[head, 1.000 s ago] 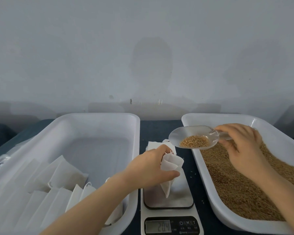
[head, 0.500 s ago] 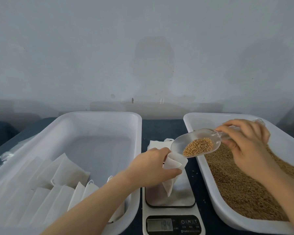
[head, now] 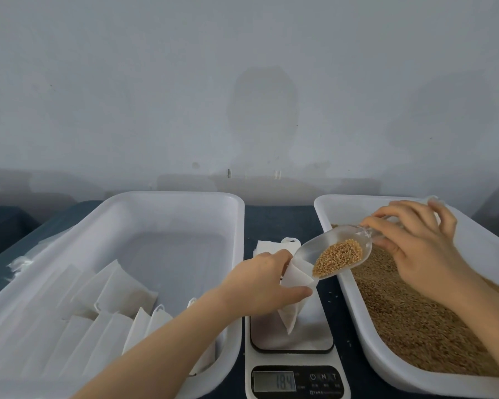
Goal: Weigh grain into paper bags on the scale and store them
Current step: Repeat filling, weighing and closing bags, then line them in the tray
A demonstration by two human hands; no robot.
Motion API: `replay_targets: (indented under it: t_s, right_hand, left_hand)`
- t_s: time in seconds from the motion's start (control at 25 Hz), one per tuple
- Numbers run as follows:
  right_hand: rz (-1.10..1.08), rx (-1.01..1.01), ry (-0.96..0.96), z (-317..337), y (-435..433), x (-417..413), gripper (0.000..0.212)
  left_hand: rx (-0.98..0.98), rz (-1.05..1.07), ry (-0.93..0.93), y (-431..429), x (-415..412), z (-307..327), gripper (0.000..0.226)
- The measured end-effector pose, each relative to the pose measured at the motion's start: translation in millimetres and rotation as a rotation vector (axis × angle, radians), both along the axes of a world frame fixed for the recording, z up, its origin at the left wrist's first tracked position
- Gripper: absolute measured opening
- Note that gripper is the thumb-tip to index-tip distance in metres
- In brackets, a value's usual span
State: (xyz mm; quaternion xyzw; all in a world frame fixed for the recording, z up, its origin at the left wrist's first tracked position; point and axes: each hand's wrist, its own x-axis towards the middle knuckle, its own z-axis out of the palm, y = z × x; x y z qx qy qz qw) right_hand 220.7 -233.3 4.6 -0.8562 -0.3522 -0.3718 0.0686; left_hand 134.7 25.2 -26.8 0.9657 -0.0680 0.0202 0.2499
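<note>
Filling step. Fingers of your left hand (head: 260, 286) pinch the paper bag (head: 296, 279) open, tip on the scale (head: 314, 335). Fingers of your right hand (head: 415, 254) grip the scoop (head: 329, 240) of grain (head: 339, 256), lip at the bag mouth. Next: tilt slowly, watch the display (head: 274, 381).

Scale between two tubs on the table

The scale (head: 297, 359) sits near the front of the table (head: 277, 220), with the left tub (head: 173, 195) and right tub (head: 349, 300) just beside it. Packed bags (head: 121, 286) lie in the left tub, grain (head: 409, 321) in the right. A stack of bags (head: 267, 247) lies behind the scale. Above it the left hand (head: 260, 286) holds a paper bag (head: 296, 276), and the right hand (head: 415, 249) tilts a scoop (head: 337, 249) to the bag's mouth
</note>
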Motion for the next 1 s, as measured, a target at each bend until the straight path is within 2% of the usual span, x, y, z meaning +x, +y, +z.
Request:
replay_targets:
  t_s: [0.36, 0.52, 1.0]
  right_hand:
    - [0.075, -0.21, -0.026, 39, 11, -9, 0.044]
    - [0.088, -0.27, -0.038, 52, 19, -14, 0.042]
    - [0.065, -0.261, -0.032, 52, 21, -18, 0.038]
  left_hand:
    - [-0.117, -0.015, -0.024, 0, 1, 1, 0.055]
    - [-0.131, -0.028, -0.046, 0, -2, 4, 0.055]
    - [-0.147, -0.036, -0.058, 1, -3, 4, 0.058]
